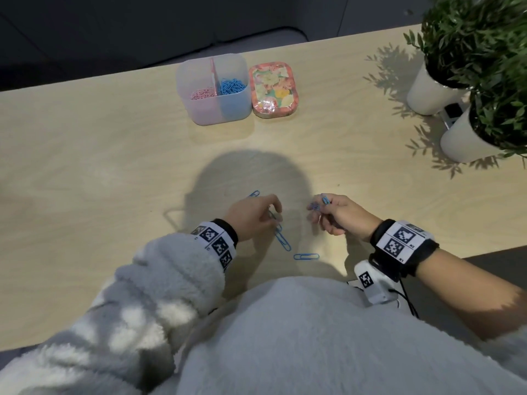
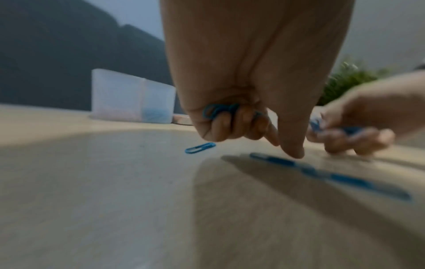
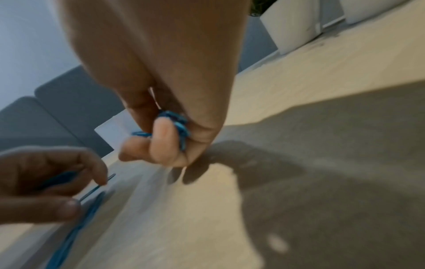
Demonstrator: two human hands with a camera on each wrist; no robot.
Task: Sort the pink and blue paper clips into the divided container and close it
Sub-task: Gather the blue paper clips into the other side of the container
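The translucent divided container (image 1: 212,109) stands open at the table's far middle, with pink clips (image 1: 202,94) in its left half and blue clips (image 1: 232,86) in its right. Its floral lid (image 1: 272,88) lies just to the right. My left hand (image 1: 275,218) grips a bunch of blue clips (image 2: 218,111) in its curled fingers, and one fingertip (image 2: 296,152) touches the table by a linked pair of blue clips (image 1: 282,239). My right hand (image 1: 316,209) pinches several blue clips (image 3: 177,123). Single blue clips lie loose at the far side (image 1: 253,193) and near me (image 1: 306,256).
Two white pots (image 1: 427,92) with green plants stand at the table's right end, with a small dark device (image 1: 452,112) between them. The near table edge (image 1: 484,252) runs close behind my right wrist. Dark seating sits beyond the far edge.
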